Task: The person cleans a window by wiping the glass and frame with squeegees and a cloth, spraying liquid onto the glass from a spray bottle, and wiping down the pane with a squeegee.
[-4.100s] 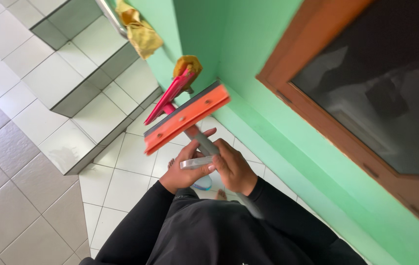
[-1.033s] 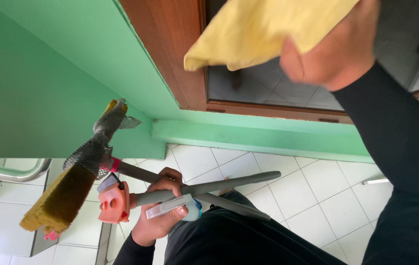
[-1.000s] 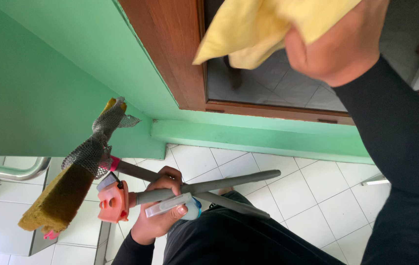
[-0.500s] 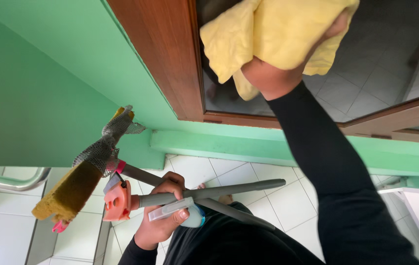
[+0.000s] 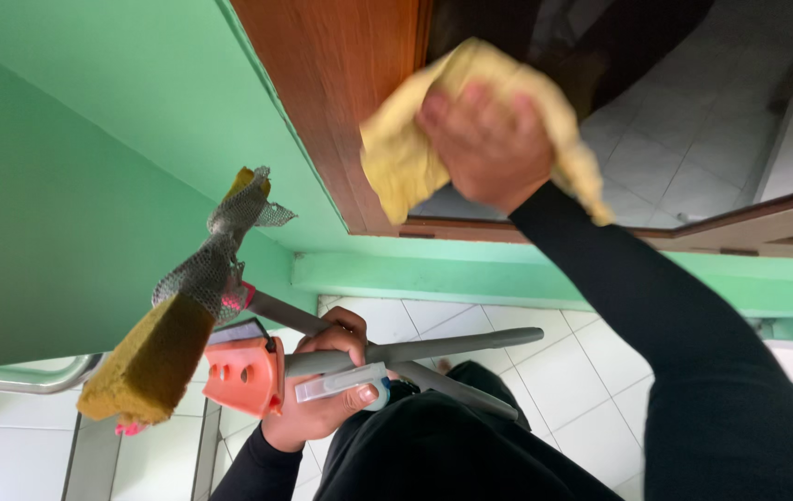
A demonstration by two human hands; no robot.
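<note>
My right hand (image 5: 487,141) presses a crumpled yellow cloth (image 5: 406,153) against the dark window glass (image 5: 693,102), close to the brown wooden frame (image 5: 341,102). Low down near my body, my left hand (image 5: 317,390) grips a bundle of cleaning tools: grey handles (image 5: 433,348), an orange squeegee head (image 5: 243,376), a yellow sponge with grey mesh (image 5: 164,343) and a small white spray bottle (image 5: 341,382). The tool heads point left, toward the green wall (image 5: 71,186).
A green sill ledge (image 5: 470,278) runs under the window. White floor tiles (image 5: 545,353) lie below. A metal rail (image 5: 16,380) and tiled steps sit at the lower left. My black sleeve (image 5: 693,353) fills the right side.
My right hand has slid the yellow cloth down and to the left across the glass. The left hand keeps its hold on the tools, barely shifting.
</note>
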